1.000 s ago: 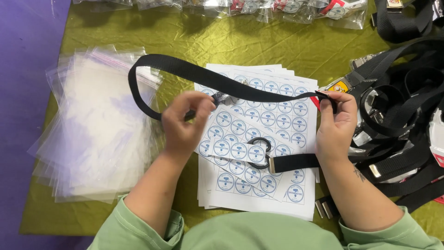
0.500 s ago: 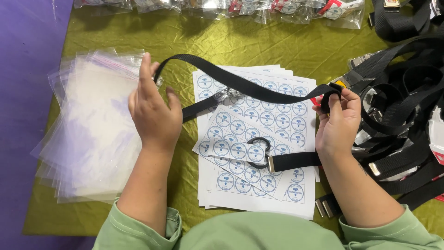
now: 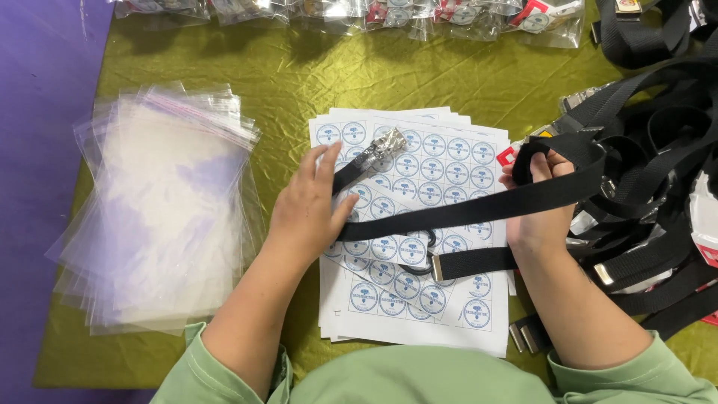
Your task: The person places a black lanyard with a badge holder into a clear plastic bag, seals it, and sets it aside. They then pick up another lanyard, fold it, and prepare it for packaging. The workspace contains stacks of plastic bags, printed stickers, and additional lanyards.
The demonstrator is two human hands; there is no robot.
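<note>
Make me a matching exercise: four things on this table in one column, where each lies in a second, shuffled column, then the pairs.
Things:
1. stack of clear bags
2. sticker sheets
3. pile of black belts
4. packed bags

Places:
A. along the far edge of the green cloth
B. at the right
C. at the left
D. in the middle, under the left hand and the right hand

Pairs: 1-C, 2-D, 3-B, 4-A

Light green sleeves pushed up near elbows; forearms bare; no gloves, rings.
</note>
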